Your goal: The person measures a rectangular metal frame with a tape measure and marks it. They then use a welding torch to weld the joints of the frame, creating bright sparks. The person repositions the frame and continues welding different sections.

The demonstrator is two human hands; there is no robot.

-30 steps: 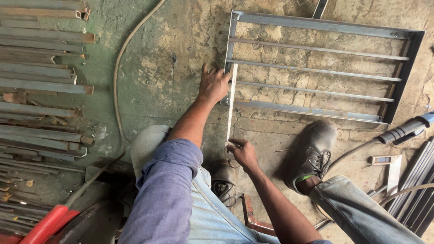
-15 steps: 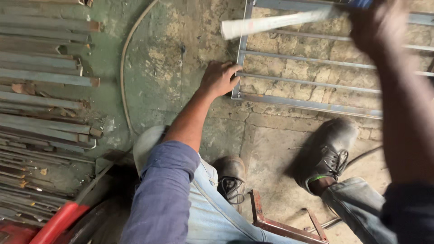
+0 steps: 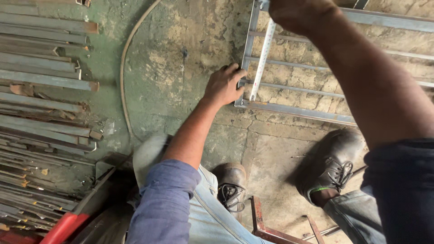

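Since half a second ago, the right hand [image 3: 298, 13] has carried the tape measure [image 3: 262, 61] from a raised, blurred position down onto the metal grille frame [image 3: 294, 110], and the blade now runs straight across its bars.

Head view, the only one: the left hand [image 3: 224, 86] presses on the near left corner of the frame, fingers [image 3: 233, 70] together and curled over the side rail, where the blade's end sits. I judge this pins the blade's end while the other hand pulls it taut. The right hand sits at the top edge of the picture, closed round the tape's upper end; the case itself I cannot make out.

The tape blade is pale, narrow and marked, lying flat over three thin cross bars. The frame is grey steel, lying flat on the concrete floor [image 3: 181, 54].

Stacked steel bars [image 3: 45, 81] lie well apart to the left. Two black boots [image 3: 332, 162] stand near the frame's lower rail.
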